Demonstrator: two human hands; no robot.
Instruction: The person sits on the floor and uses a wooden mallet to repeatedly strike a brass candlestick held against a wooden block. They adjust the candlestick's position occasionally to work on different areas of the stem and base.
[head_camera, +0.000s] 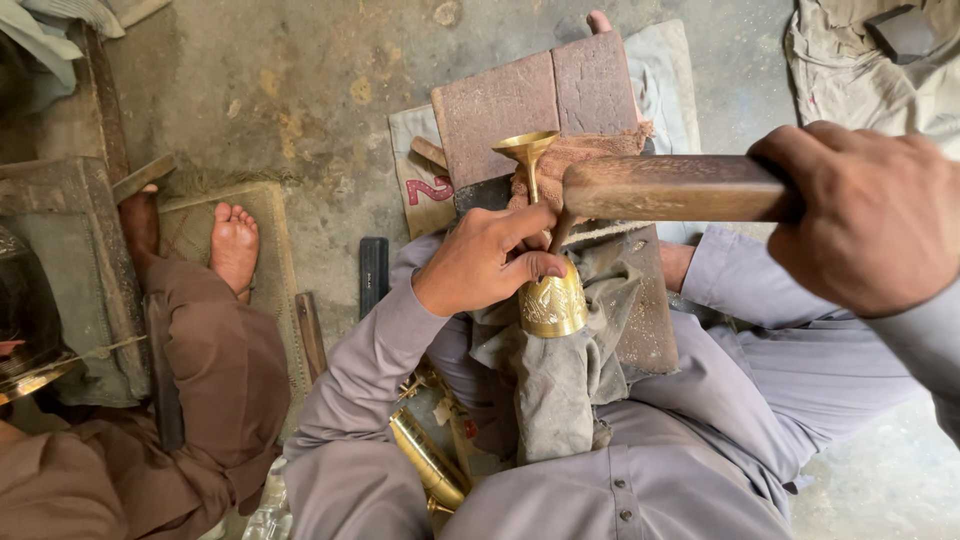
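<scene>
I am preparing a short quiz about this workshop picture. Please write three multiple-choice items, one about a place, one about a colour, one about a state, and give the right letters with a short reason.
1. Where does the brass goblet lie?
A. on the bare floor
B. on a grey cloth over the person's lap
C. on a shelf

2. What colour are the clothes of the other person sitting to the left?
A. brown
B. white
C. green

3. What is the right hand doing?
A. resting open on the knee
B. gripping a wooden mallet
C. holding a brush

Answers: 1 B, the goblet rests on the cloth while the left hand holds it. 2 A, the trousers by the bare foot are brown. 3 B, the fingers are closed around the mallet's end.
</scene>
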